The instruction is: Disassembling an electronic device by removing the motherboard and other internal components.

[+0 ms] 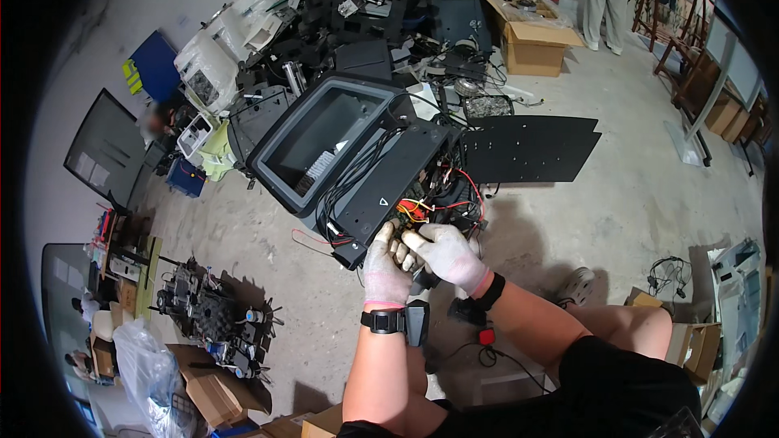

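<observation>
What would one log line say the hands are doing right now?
left hand: gloved, at wires | right hand: gloved, beside it | black machine housing: opened, on concrete floor

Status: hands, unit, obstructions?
Left hand and right hand, gloved, together at black gutted machine housing. Grip unclear. Red and yellow loose wires crowd the hands.

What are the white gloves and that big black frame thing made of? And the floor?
The gloves on the left hand and right hand look like thin knitted cloth: soft, matte, a bit grubby. The big frame housing seems moulded plastic, dark grey with smooth rounded edges and a dull sheen. The floor looks like bare concrete: grey, rough, stained.
</observation>
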The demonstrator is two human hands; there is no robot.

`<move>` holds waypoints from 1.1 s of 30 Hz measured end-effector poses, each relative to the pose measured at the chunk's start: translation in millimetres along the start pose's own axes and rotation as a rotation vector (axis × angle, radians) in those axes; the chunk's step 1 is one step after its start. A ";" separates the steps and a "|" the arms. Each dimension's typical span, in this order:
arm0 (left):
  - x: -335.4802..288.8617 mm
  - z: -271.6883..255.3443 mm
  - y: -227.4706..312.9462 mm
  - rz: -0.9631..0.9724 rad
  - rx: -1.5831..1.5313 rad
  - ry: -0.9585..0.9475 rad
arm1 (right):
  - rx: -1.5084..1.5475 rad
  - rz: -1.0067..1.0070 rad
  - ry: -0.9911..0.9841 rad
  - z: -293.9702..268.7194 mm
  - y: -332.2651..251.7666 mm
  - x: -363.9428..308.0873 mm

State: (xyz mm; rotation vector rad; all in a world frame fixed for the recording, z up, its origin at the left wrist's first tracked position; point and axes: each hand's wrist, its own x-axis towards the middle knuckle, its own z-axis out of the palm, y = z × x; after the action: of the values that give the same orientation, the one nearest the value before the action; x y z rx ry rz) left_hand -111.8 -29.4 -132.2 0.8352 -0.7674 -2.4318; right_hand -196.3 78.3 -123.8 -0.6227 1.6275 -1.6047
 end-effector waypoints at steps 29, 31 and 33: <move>0.0 -2.3 -6.1 -0.011 -0.013 -0.016 | -0.337 -0.492 0.338 -13.7 26.8 -29.2; 0.3 -3.1 -8.7 -0.003 0.019 -0.007 | -0.290 -0.406 0.264 -14.3 26.6 -27.2; 2.4 -6.2 -13.6 -0.007 0.050 -0.065 | -0.217 -0.357 0.213 -9.8 28.7 -21.3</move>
State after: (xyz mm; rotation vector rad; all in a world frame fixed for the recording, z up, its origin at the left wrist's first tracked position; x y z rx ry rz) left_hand -112.5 -22.9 -145.8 0.7825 -0.8533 -2.4657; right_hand -186.5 103.7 -149.0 -0.9240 1.9495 -1.8092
